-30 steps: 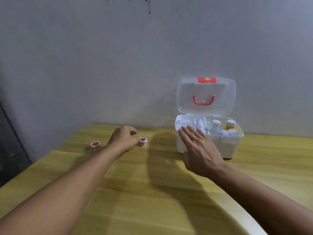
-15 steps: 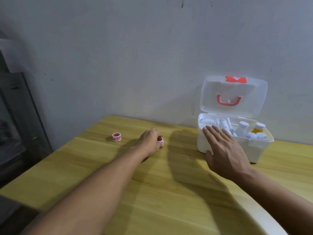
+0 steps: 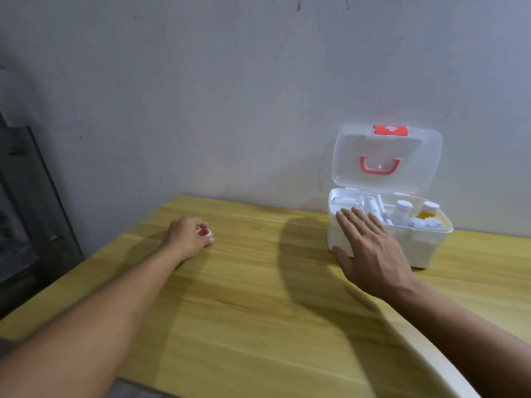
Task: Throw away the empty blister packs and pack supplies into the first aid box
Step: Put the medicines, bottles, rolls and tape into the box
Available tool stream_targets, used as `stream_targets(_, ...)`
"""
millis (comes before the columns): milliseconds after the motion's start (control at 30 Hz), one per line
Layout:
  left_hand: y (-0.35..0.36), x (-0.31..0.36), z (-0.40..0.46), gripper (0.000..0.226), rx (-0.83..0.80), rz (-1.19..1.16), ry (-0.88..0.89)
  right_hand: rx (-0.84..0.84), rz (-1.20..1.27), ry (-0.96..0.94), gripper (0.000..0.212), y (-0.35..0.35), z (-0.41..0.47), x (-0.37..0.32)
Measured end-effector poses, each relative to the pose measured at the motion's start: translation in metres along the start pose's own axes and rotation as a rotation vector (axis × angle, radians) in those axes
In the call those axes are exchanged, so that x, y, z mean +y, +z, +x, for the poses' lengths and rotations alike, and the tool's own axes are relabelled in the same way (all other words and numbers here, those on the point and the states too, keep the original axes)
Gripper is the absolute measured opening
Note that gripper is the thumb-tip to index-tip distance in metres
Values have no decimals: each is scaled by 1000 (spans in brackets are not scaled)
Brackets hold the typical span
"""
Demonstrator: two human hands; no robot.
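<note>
The white first aid box (image 3: 416, 251) stands at the back right of the wooden table (image 3: 258, 311), its clear lid (image 3: 385, 159) with a red handle raised against the wall. Inside are white bottles (image 3: 402, 214), an orange bottle (image 3: 428, 212) and bandage rolls (image 3: 344, 201). My left hand (image 3: 184, 238) rests on the table at the left, fingers curled around a small red-and-white tape roll (image 3: 204, 232). My right hand (image 3: 370, 251) hovers flat and open, fingers apart, in front of the box's left front wall. No blister packs are in view.
A grey wall (image 3: 230, 96) runs close behind the table. A dark framed cabinet (image 3: 28, 211) stands off the table's left edge. A pale curved edge (image 3: 448, 377) crosses the bottom right under my right forearm.
My left hand has slid left across the table from the middle. Two tape rolls showed before; now only one shows, at my fingers. My right hand has stayed by the box.
</note>
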State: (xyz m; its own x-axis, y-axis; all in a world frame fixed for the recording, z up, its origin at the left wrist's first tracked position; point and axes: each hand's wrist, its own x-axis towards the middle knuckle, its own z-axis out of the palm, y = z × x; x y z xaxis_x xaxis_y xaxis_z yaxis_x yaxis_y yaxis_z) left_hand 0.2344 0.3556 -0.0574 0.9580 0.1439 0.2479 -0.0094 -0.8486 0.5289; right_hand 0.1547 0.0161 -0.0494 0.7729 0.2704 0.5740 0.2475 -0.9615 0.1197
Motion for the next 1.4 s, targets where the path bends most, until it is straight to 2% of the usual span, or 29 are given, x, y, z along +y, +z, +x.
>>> stream_targets(167,8,23,-2,23,-50,-28,40,-10,17,18,69,-3,0,1)
stream_targets(267,14,48,-4,20,-65,-85,87,41,54,46,68,-12,-5,6)
stream_targets(567,21,196,-23,21,-118,-273,435,38,-29,235,68,-25,-42,49)
stream_targets(700,32,239,-29,24,-230,-279,498,11,-24,255,70,-26,-54,61)
stream_targets(933,54,254,-23,26,-304,-187,460,-26,-21,200,71,-28,-58,70)
stream_targets(1100,57,251,-23,47,-375,-196,410,-33,-9,196,72,-27,-58,71)
stream_targets(1167,57,250,-24,40,-377,-232,399,-34,-11,194,72,-27,-59,71)
stream_targets(1233,59,245,-24,22,-400,-251,401,-34,-13,200,72,-28,-59,71)
stream_targets(1267,61,243,-24,17,-419,-231,420,-33,-11,204,72,-28,-59,70)
stream_targets(1333,64,238,-23,33,-446,-110,470,-33,-10,208,72,-28,-58,69)
stream_targets(1400,66,237,-22,40,-398,45,504,-29,-14,211,72,-28,-58,69)
